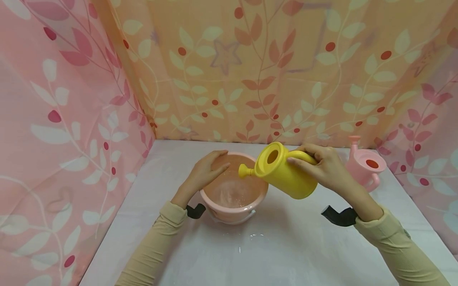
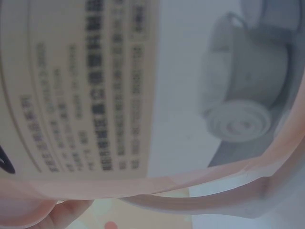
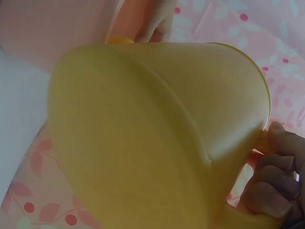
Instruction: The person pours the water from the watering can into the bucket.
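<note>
Right hand [image 1: 327,167]: fingers curled around handle of yellow watering can [image 1: 286,172], tilted, spout over pink bowl [image 1: 234,194] at table centre. Left hand [image 1: 204,172]: fingers straight, together, resting on bowl rim

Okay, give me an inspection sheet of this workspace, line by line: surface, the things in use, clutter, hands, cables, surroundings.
Surface: white table, with a few wet spots in front of the bowl.
Things in use: yellow watering can, tilted, spout over the pink bowl; the bowl's inside looks wet, with water in it.
Clutter: pink watering can standing upright at the right rear of the table.
Hands: left hand rests on the bowl's rim; right hand grips the yellow can's handle.
Cables: nothing seen; only a black strap end at each wrist.
Surroundings: leaf-patterned curtains on three sides, pink at the sides and orange at the back.
</note>
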The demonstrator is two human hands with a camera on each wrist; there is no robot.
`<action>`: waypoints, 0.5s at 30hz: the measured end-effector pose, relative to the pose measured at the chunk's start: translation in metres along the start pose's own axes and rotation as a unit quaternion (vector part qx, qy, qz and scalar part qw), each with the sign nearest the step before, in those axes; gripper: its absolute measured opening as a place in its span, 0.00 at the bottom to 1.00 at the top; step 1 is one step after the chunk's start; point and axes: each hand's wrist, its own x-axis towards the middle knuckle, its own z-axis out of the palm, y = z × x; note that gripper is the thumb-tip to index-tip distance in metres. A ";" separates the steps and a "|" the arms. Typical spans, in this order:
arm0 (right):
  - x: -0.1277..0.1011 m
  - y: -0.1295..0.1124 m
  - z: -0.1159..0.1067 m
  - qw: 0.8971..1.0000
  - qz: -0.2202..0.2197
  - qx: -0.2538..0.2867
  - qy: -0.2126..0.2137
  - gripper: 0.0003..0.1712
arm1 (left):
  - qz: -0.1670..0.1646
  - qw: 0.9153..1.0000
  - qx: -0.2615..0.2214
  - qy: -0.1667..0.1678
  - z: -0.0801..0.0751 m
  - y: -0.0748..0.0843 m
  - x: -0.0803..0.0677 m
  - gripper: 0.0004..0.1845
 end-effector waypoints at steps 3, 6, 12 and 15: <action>0.000 0.000 0.000 1.000 -0.002 0.000 -0.001 0.13 | -0.004 1.000 0.000 -0.001 0.000 0.000 0.000 0.28; 0.000 0.000 0.000 1.000 -0.005 0.000 -0.004 0.13 | -0.005 1.000 0.001 -0.004 0.000 0.000 0.000 0.28; 0.001 0.002 0.000 1.000 -0.011 -0.008 -0.008 0.10 | -0.003 1.000 0.003 -0.004 -0.001 0.001 0.000 0.28; 0.002 0.003 0.000 1.000 -0.013 -0.012 -0.008 0.10 | -0.003 1.000 0.004 -0.004 -0.001 0.001 0.000 0.28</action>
